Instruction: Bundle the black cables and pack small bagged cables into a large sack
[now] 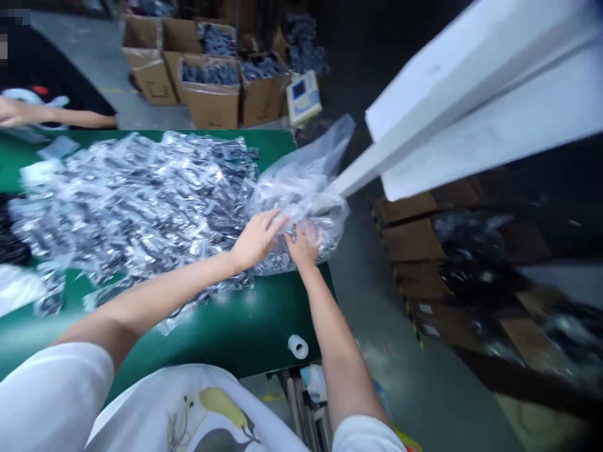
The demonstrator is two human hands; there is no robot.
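Note:
A large clear plastic bag (pixel 301 182) lies at the right end of the green table, its loose upper part crumpled and its lower part filled with small shiny packets. My left hand (pixel 257 240) rests on the near left side of the bag, fingers stretched out and somewhat apart. Close beside it, my right hand (pixel 304 245) reaches against the bag with thumb and fingers spread; film partly covers its fingertips, and I cannot tell whether they are inside. Left of the bag spreads a wide heap of clear packets (pixel 141 201) with dark contents.
A paper roll (pixel 298 346) stands on the green table (pixel 226 333) near its front edge. Cartons (pixel 211 94) and a pale device with a screen (pixel 304 98) are beyond. A white post (pixel 362 166) rises beside the bag. Another person's hand (pixel 16 113) is far left.

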